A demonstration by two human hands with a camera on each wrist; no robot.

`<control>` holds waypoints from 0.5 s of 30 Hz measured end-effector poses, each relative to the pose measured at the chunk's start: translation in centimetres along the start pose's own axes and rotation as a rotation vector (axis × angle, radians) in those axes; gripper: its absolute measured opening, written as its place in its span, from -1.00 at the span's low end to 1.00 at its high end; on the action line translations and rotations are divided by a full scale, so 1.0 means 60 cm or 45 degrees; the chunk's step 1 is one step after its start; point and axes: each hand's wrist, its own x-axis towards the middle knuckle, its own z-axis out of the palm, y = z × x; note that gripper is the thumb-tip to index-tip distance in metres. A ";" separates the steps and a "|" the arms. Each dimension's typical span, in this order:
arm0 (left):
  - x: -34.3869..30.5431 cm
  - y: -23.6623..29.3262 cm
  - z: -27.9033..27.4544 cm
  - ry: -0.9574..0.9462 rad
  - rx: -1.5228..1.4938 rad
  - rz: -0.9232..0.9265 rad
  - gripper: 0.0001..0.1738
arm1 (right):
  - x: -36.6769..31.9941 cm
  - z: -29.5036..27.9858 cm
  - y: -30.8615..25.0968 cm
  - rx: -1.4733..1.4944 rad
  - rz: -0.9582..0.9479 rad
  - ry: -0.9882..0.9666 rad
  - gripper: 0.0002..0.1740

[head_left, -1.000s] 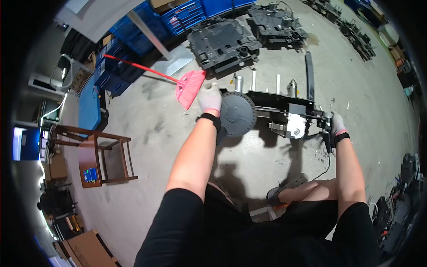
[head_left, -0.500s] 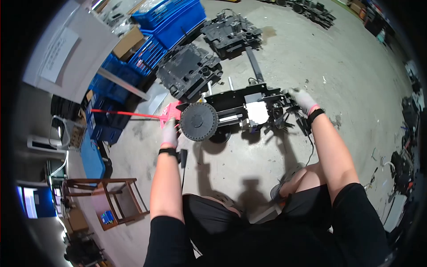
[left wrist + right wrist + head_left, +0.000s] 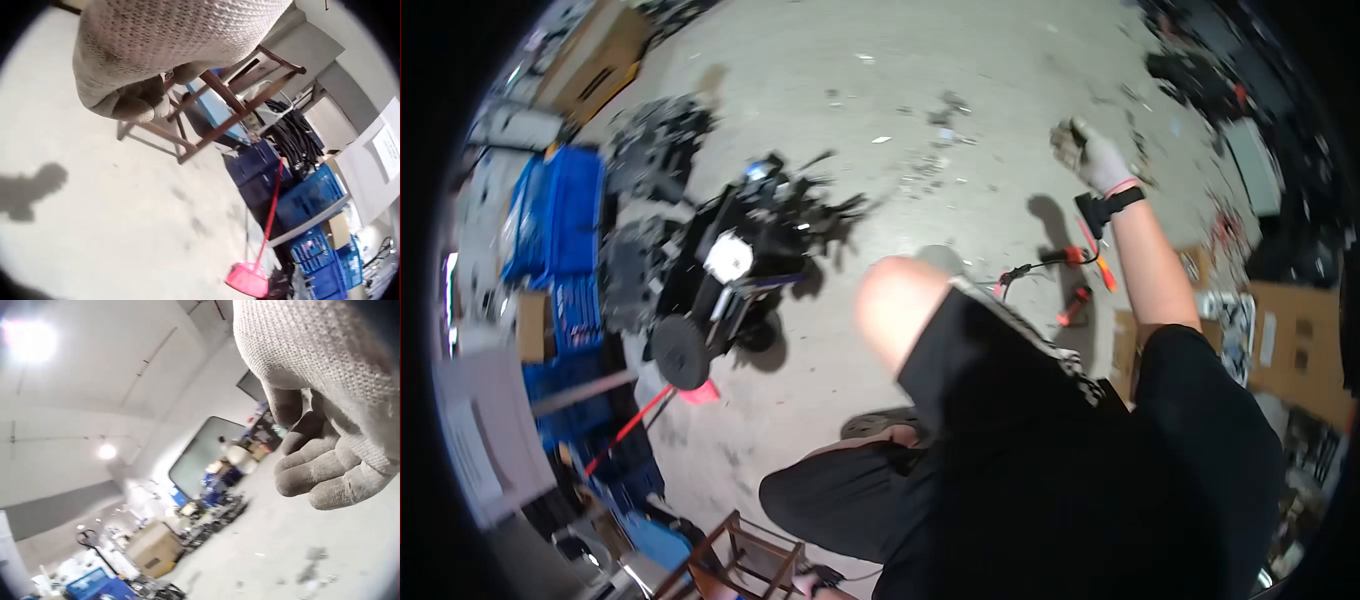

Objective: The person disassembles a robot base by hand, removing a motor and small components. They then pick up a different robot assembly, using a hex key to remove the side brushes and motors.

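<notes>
My right hand (image 3: 1092, 162), in a white knit glove, is raised over the floor at the right of the head view. Its fingers hang loosely curled in the right wrist view, with nothing in them. My gloved left hand (image 3: 181, 44) has loosely bent fingers and shows nothing held; in the head view it is mostly hidden at the bottom edge, overlapping the brown wooden chair (image 3: 745, 550). The dark wheeled assembly (image 3: 730, 260), blurred, stands on the floor at the left, apart from both hands. Orange-and-black hand tools (image 3: 1075, 305) lie on the floor below my right hand.
A pink broom (image 3: 249, 279) with a red handle leans near blue crates (image 3: 575, 215). Dark chassis units (image 3: 635, 265) lie beside the wheeled assembly. Cardboard boxes (image 3: 1300, 345) are at the right. Small debris (image 3: 940, 150) is scattered over the floor.
Both hands have come off the wheeled assembly. The view has swung right, so the assembly now appears at the left. My left hand has dropped to the bottom edge; my right is over the floor.
</notes>
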 end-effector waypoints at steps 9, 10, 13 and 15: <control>-0.122 0.020 -0.064 0.430 -0.125 -0.302 -0.77 | -0.080 -0.484 0.372 -1.698 0.338 0.800 -0.55; -0.133 0.024 -0.079 0.495 -0.156 -0.329 -0.79 | -0.089 -0.520 0.415 -2.062 0.314 0.457 -0.58; -0.141 0.026 -0.119 0.694 -0.288 -0.397 -0.81 | -0.129 -0.456 0.452 -1.963 0.536 0.328 -0.58; -0.154 0.029 -0.145 0.839 -0.380 -0.446 -0.79 | -0.137 -0.397 0.496 -1.916 0.317 0.099 -0.61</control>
